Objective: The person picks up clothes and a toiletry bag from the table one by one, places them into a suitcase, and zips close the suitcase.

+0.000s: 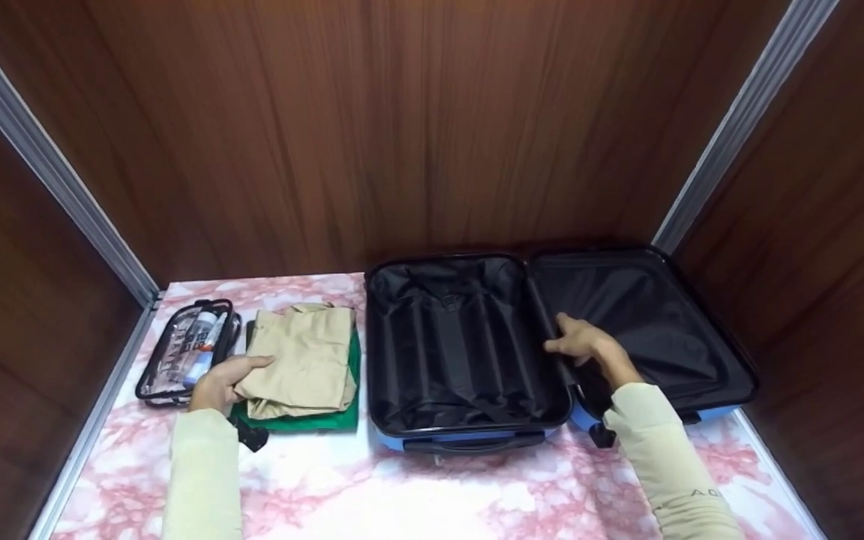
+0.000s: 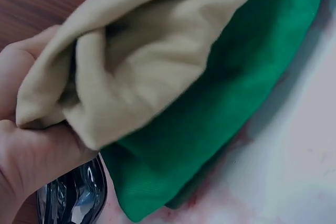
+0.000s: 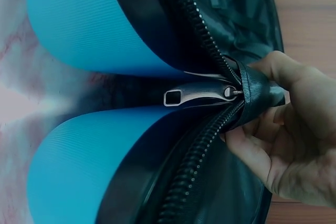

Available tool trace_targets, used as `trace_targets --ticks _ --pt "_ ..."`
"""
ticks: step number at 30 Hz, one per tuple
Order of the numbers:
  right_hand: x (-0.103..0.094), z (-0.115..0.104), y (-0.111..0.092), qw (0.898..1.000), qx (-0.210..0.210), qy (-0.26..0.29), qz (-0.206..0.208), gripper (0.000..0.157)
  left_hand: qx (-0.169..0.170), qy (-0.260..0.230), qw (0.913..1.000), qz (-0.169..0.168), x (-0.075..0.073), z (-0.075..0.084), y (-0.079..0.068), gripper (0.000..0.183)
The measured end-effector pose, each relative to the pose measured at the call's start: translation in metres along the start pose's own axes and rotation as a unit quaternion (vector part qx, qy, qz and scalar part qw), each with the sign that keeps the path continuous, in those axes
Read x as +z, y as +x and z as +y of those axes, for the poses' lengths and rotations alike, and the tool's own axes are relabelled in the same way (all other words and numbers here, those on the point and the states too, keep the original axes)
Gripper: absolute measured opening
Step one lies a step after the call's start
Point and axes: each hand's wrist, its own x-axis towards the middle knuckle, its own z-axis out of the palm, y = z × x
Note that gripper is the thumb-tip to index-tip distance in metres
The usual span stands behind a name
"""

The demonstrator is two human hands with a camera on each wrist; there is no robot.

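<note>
At the left, a folded beige garment [image 1: 301, 356] lies on a folded green garment [image 1: 304, 422]. My left hand [image 1: 231, 379] pinches the beige garment at its left edge, with part of the hand hidden under the cloth [image 2: 131, 77] in the left wrist view. A blue suitcase with black lining [image 1: 469, 337] lies spread open in the middle and right. My right hand [image 1: 582, 339] grips the black fabric strip [image 3: 257, 90] joining its two halves. Just in front of those fingers, a metal zipper pull [image 3: 197, 94] hangs between the blue shells in the right wrist view.
A clear toiletry pouch [image 1: 186, 352] with black trim, holding small bottles, lies left of the clothes. All stand on a pink-and-white marbled tabletop [image 1: 312, 502]. Brown wood-grain panels [image 1: 402, 135] rise at the back and both sides.
</note>
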Motion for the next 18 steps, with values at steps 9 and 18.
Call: trace_targets --ticks 9,18 --pt "-0.001 -0.002 0.0 1.0 0.001 0.009 0.005 0.08 0.037 -0.01 0.9984 0.041 0.003 0.005 -0.009 0.034" --pt "0.003 -0.001 0.001 1.0 0.001 -0.012 0.002 0.083 0.096 -0.034 0.9948 0.001 0.013 0.01 -0.013 0.028"
